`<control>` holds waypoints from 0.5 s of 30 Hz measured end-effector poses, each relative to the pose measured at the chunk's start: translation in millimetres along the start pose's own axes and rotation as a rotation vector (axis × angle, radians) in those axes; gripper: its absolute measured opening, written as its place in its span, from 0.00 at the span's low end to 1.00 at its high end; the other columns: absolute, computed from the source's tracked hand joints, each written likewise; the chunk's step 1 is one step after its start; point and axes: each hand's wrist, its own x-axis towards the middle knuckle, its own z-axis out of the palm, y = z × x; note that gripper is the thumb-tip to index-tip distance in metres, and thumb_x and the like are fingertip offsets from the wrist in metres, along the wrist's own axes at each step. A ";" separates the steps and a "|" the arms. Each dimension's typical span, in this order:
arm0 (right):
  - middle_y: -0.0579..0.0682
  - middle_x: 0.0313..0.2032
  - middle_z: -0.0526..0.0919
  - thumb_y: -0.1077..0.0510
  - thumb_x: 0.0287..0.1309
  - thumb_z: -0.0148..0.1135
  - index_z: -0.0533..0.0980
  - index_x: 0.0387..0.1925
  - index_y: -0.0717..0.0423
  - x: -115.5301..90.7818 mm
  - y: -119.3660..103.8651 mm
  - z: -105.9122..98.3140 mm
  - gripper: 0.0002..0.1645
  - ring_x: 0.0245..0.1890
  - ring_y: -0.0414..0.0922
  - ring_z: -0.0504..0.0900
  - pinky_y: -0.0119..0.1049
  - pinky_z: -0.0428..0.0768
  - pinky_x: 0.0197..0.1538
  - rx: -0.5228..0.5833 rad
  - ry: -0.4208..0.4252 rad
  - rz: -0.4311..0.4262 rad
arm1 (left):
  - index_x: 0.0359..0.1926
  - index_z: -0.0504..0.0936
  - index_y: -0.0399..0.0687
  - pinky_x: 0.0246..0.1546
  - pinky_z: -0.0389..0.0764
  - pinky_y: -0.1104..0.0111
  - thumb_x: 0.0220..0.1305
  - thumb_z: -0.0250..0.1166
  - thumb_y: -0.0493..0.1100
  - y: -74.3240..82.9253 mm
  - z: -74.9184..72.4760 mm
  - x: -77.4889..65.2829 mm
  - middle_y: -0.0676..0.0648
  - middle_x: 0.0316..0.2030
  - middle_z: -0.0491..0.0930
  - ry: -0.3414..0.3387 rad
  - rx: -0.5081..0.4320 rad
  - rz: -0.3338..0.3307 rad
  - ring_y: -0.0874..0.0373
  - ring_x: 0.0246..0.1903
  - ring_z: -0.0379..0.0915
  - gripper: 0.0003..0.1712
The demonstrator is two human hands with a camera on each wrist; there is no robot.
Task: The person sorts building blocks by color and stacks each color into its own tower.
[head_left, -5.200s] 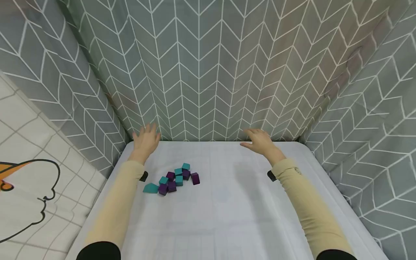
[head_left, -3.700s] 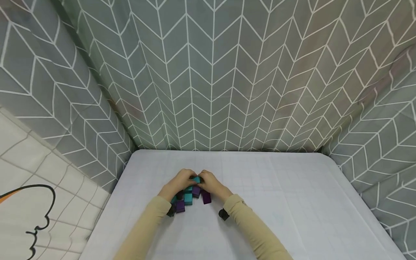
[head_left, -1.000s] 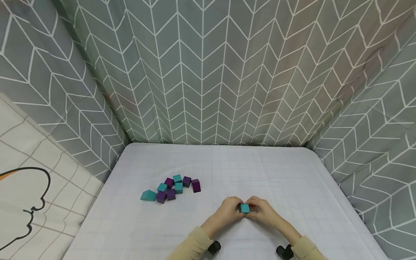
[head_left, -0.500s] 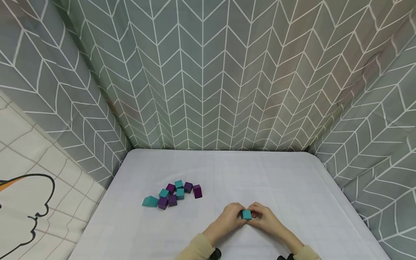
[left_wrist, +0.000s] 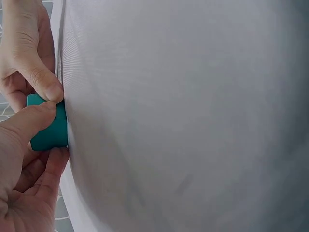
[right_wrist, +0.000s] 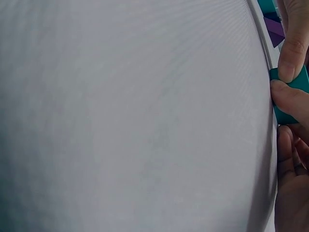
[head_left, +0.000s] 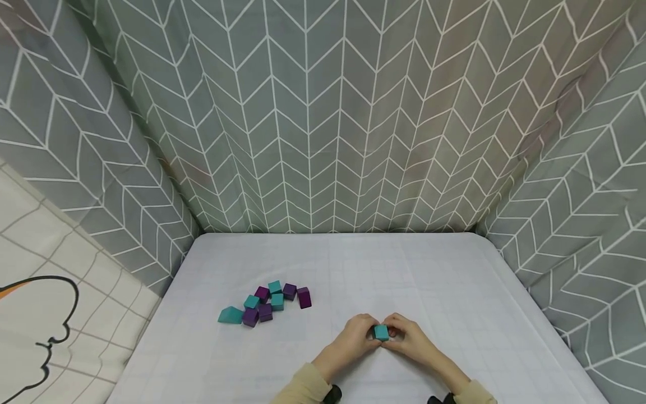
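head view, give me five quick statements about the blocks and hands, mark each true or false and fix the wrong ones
1. The left hand and right hand both hold one teal block. True.
2. The other blocks lie to the right of both hands. False: they lie to the left.
3. All the ungripped blocks are teal. False: there are purple ones too.
4. A teal piece with sloping sides lies at the group's left end. True.
5. The tabletop is black. False: it is white.
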 end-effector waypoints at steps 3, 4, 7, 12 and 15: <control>0.44 0.36 0.75 0.55 0.41 0.69 0.76 0.36 0.52 -0.1 1.0 -0.2 0.16 0.30 0.39 0.74 0.28 0.74 0.34 0.003 -0.013 0.003 | 0.37 0.79 0.45 0.40 0.71 0.78 0.47 0.69 0.46 -0.5 0.1 -0.4 0.55 0.34 0.77 0.001 -0.003 0.006 0.67 0.37 0.71 0.15; 0.44 0.36 0.75 0.55 0.41 0.69 0.76 0.36 0.52 0.1 0.8 -0.2 0.16 0.30 0.39 0.74 0.28 0.74 0.34 -0.001 -0.015 -0.001 | 0.37 0.79 0.45 0.39 0.71 0.78 0.47 0.69 0.45 -0.6 -0.2 -0.5 0.55 0.34 0.77 0.002 -0.003 0.007 0.67 0.37 0.71 0.15; 0.48 0.35 0.75 0.59 0.41 0.69 0.76 0.36 0.56 2.3 -3.2 -0.7 0.16 0.30 0.41 0.74 0.30 0.75 0.33 -0.005 -0.017 -0.023 | 0.37 0.79 0.45 0.39 0.71 0.78 0.47 0.69 0.45 0.3 -2.3 -0.4 0.55 0.34 0.77 0.004 -0.001 0.003 0.67 0.37 0.71 0.15; 0.53 0.35 0.75 0.64 0.41 0.68 0.76 0.36 0.61 6.3 -19.4 -5.7 0.15 0.29 0.47 0.73 0.34 0.75 0.32 0.009 -0.036 -0.014 | 0.36 0.79 0.44 0.38 0.71 0.78 0.47 0.69 0.45 1.1 -4.7 0.4 0.54 0.34 0.77 0.010 0.007 0.013 0.66 0.37 0.71 0.15; 0.51 0.36 0.75 0.59 0.44 0.67 0.75 0.37 0.59 3.1 -14.0 -5.1 0.16 0.30 0.44 0.73 0.31 0.74 0.34 0.007 -0.050 0.007 | 0.36 0.79 0.44 0.38 0.71 0.78 0.47 0.69 0.45 0.4 -2.2 0.6 0.54 0.34 0.77 0.003 0.007 0.021 0.66 0.36 0.71 0.15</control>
